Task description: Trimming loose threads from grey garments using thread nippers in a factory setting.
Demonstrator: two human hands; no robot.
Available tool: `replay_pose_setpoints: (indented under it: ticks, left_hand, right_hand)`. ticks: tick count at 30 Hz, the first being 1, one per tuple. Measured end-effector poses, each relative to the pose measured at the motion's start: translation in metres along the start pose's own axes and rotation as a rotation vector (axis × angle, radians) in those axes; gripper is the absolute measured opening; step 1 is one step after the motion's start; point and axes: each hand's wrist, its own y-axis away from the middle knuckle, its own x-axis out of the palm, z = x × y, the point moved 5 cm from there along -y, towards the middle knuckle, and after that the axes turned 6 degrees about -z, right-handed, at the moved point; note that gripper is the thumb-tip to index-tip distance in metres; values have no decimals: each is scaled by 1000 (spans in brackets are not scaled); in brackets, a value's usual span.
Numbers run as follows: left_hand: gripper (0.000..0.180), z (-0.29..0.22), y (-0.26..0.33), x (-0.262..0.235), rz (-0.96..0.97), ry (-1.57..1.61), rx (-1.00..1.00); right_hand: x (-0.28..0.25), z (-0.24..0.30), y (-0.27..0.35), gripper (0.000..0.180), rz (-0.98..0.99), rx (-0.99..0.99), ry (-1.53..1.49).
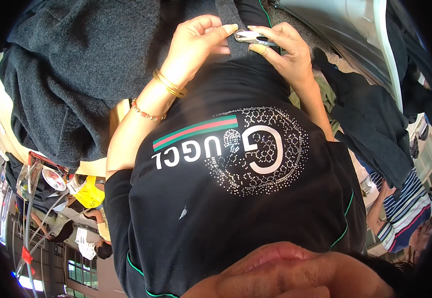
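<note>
While right hand (291, 53) grips silver snips (253, 37) top center, left hand (199, 40) pinches over gray cloth (89, 64), can't tell on what

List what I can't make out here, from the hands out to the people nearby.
All in the head view:
- Left hand: anything thin between its fingertips is too small and washed out by bright light to tell.
- Small metal snips: partly covered by the fingers of the right hand.
- Dark grey cloth: cut off by the top edge.
- Striped shirt: its wearer is cut off by the dark rim.
</note>
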Motion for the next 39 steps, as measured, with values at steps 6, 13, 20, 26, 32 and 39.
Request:
replay_pose_setpoints:
  ticks: [6,13,20,26,32,39]
  left_hand:
    - [11,-1,-4,-1,4,19,-26]
    - [10,-8,-1,-3,-17,-168,30]
    - [48,-30,13,4,-123,-369,359]
    - [28,-50,22,2,-27,-26,345]
    - [35,-95,55,-35,-214,73,601]
    - [26,-172,163,-124,-676,-142,1084]
  right_hand:
    - [0,-1,-4,34,-11,-15,-16]
    - [1,-6,-3,32,7,192,-209]
    - [19,9,-20,54,-23,383,-801]
    - [37,57,-45,55,28,100,-570]
    - [25,121,-58,64,169,-318,-263]
    - [-36,215,-47,66,706,-622,-1356]
